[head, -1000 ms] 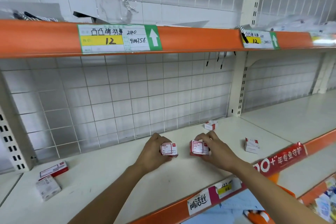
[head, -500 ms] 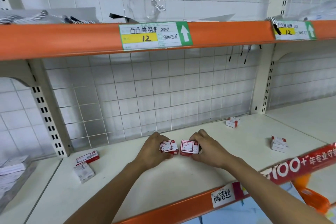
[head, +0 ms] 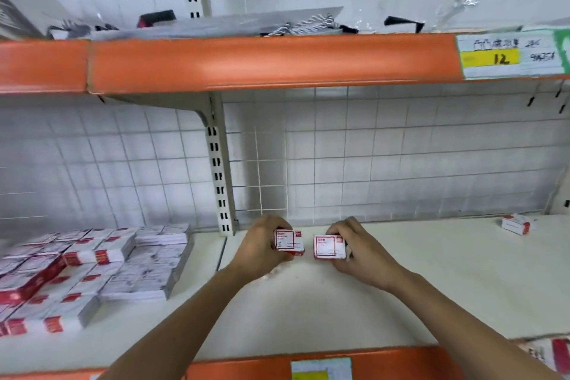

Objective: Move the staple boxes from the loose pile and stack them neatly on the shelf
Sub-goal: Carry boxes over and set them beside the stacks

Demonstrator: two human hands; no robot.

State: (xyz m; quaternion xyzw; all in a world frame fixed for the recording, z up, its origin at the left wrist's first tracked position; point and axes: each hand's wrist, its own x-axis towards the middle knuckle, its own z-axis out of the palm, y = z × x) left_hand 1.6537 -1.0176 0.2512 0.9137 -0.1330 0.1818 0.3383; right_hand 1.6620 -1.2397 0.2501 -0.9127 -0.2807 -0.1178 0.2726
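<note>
Your left hand (head: 262, 245) and right hand (head: 359, 251) each grip a staple box (head: 288, 241) right of the stack (head: 92, 268), one loose box (head: 516, 223) left.

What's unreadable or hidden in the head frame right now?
- Print on both staple boxes, in left hand and right hand: too small, blurred.
- Price label on the upper rail: cut by the right edge, smeared.
- Stacked boxes at left: motion blur, cut by the left edge.
- Lone box far right: blurred.

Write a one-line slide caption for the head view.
Left hand and right hand each grip a staple box above the white shelf, beside stacked boxes.
</note>
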